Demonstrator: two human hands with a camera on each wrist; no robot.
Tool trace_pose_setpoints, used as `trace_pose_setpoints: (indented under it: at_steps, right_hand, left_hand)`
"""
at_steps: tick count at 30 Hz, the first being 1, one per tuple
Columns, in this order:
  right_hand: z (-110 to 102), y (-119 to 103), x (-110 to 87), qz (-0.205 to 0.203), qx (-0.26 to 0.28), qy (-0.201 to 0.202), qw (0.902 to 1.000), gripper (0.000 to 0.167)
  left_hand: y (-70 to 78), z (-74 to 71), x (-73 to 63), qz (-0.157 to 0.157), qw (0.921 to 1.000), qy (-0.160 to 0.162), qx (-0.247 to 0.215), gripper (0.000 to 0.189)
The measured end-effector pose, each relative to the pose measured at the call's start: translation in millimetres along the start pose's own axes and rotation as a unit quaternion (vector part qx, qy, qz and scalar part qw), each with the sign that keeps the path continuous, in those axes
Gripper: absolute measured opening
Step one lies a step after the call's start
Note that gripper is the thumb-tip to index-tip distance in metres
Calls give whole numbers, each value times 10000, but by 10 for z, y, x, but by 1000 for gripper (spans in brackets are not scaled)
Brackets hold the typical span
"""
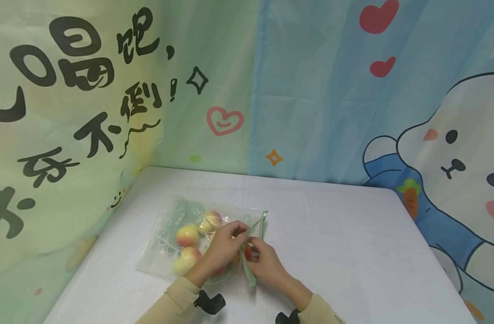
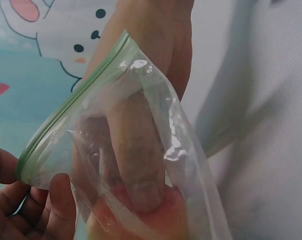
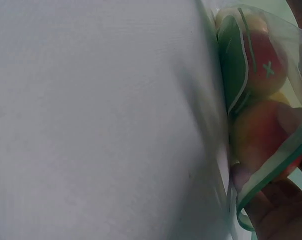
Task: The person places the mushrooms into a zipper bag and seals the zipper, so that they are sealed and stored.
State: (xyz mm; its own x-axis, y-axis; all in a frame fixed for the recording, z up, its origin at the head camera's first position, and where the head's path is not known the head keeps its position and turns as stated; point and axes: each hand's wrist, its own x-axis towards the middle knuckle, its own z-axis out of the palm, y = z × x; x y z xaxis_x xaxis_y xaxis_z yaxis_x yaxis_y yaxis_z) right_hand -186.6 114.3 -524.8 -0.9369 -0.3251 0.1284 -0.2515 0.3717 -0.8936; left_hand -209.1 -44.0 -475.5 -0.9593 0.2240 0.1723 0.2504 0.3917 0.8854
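A clear zip bag (image 1: 154, 256) with a green zip edge lies on the table, several yellow-and-red peaches (image 1: 187, 235) inside it. My left hand (image 1: 224, 245) pinches the green zip edge (image 2: 73, 107) between thumb and fingers, holding the mouth apart. Through the mouth reaches my right hand (image 1: 267, 263), its fingers (image 2: 133, 145) showing through the film. They grip a reddish peach (image 2: 165, 215) just inside the opening. Beside it in the right wrist view lies another red peach (image 3: 265, 65), behind the bag's green print. Part of the right palm is hidden by the bag.
The white table (image 1: 332, 234) runs to a printed cloth backdrop (image 1: 312, 112) at the back and sides. Dark wrist mounts (image 1: 210, 302) sit at both beige sleeves (image 1: 170, 301).
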Motion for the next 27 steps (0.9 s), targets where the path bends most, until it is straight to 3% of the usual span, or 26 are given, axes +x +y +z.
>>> trace_pose_setpoints:
  at_steps: [5, 9, 12, 16, 20, 23, 27]
  right_hand:
    - [-70, -11, -40, -17, 65, -154, 9999, 57]
    - [-178, -5, -77, -116, -34, 9, 9999, 48]
    - [-275, 22, -88, -154, -497, 568, 9970, 34]
    - [-390, 64, -44, -47, -1069, 1344, 9851, 23]
    - [-486, 80, 33, 360, -1101, 1565, 9809, 20]
    - [-536, 76, 140, 892, -723, 1504, 9819, 26]
    - [-568, 41, 295, 1620, -129, 1340, 9776, 40]
  left_hand:
    - [-11, 3, -1, -91, 9999, -64, -39, 17]
    - [-3, 1, -9, -139, 9997, -144, -156, 17]
    - [3, 5, -17, -110, 9998, -109, -120, 17]
    - [13, 3, -29, -40, 9999, -35, 85, 15]
    - [29, -4, -52, 44, 9997, -5, 249, 14]
    - [50, -13, -60, 111, 9997, -18, 227, 15]
    - [64, -3, -73, 95, 9994, -308, -113, 17]
